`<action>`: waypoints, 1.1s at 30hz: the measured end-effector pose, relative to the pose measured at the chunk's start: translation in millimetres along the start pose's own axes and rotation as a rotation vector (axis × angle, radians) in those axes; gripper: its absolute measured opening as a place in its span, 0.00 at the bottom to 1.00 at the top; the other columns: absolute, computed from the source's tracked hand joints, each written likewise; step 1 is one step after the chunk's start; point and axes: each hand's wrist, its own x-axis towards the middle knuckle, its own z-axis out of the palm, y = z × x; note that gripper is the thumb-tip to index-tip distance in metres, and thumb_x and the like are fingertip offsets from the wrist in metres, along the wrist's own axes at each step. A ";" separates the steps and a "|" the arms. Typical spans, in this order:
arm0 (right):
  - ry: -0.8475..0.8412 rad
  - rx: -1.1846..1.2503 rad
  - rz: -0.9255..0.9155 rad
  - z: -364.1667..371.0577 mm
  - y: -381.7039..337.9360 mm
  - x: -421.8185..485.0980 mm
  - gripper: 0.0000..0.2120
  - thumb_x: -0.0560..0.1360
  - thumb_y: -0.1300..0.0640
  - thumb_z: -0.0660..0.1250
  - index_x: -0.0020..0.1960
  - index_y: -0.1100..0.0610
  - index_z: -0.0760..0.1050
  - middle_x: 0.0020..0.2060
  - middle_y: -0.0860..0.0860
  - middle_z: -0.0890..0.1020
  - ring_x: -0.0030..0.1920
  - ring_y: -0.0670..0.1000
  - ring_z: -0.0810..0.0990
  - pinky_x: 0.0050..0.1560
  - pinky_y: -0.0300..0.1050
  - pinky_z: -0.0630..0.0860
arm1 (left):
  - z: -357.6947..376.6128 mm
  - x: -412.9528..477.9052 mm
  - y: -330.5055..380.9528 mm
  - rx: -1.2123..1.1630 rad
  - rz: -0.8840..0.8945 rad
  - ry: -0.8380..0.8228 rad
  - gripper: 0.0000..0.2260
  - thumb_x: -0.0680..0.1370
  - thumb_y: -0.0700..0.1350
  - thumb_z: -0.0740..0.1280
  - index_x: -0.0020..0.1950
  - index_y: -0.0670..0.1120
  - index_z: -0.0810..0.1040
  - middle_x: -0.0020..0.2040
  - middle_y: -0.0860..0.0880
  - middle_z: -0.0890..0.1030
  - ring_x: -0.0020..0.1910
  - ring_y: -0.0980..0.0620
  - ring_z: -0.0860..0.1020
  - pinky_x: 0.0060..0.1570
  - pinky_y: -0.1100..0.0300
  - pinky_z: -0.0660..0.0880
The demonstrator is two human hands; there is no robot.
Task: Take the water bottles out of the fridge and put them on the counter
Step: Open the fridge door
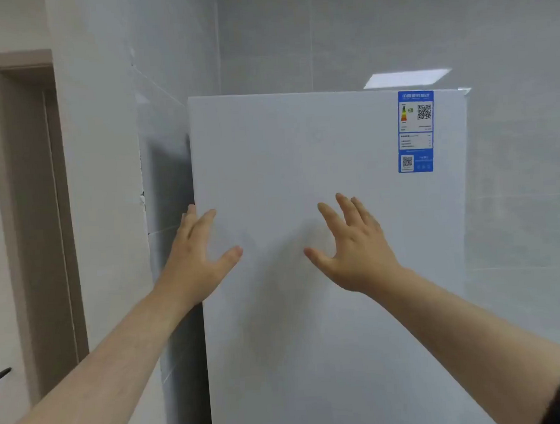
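A white fridge [301, 151] fills the middle of the view, its door closed. My left hand [197, 254] is at the door's left edge, fingers spread, with the fingertips reaching the edge. My right hand [352, 243] hovers in front of the door's middle, fingers apart and holding nothing. No water bottles or counter are in view.
A blue energy label [415, 131] is stuck on the door's upper right. A narrow dark gap [171, 218] separates the fridge from a white wall on the left. A brown door frame [32, 210] stands at far left. Grey tiled wall lies behind and to the right.
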 end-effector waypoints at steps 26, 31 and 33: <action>0.036 -0.073 0.002 18.9 -3.6 -9.5 0.38 0.75 0.35 0.57 0.79 0.45 0.47 0.80 0.55 0.42 0.79 0.59 0.39 0.77 0.59 0.43 | -13.2 -38.2 -11.2 -0.270 -0.011 0.013 0.33 0.72 0.54 0.64 0.77 0.54 0.61 0.70 0.52 0.69 0.69 0.53 0.68 0.68 0.46 0.68; 0.135 0.014 -0.099 -47.7 -36.5 -12.3 0.36 0.76 0.38 0.56 0.80 0.48 0.51 0.80 0.55 0.46 0.79 0.58 0.43 0.77 0.56 0.46 | -36.9 -85.2 26.1 -0.150 0.074 -0.001 0.34 0.71 0.57 0.64 0.77 0.52 0.62 0.69 0.55 0.68 0.68 0.54 0.69 0.67 0.50 0.70; 0.154 -0.014 -0.210 -81.8 -60.3 -11.2 0.35 0.77 0.39 0.55 0.80 0.47 0.49 0.80 0.54 0.46 0.79 0.58 0.42 0.77 0.57 0.46 | -45.3 -102.5 47.6 -0.052 0.102 0.003 0.35 0.70 0.59 0.63 0.76 0.52 0.63 0.67 0.53 0.68 0.64 0.52 0.70 0.64 0.55 0.69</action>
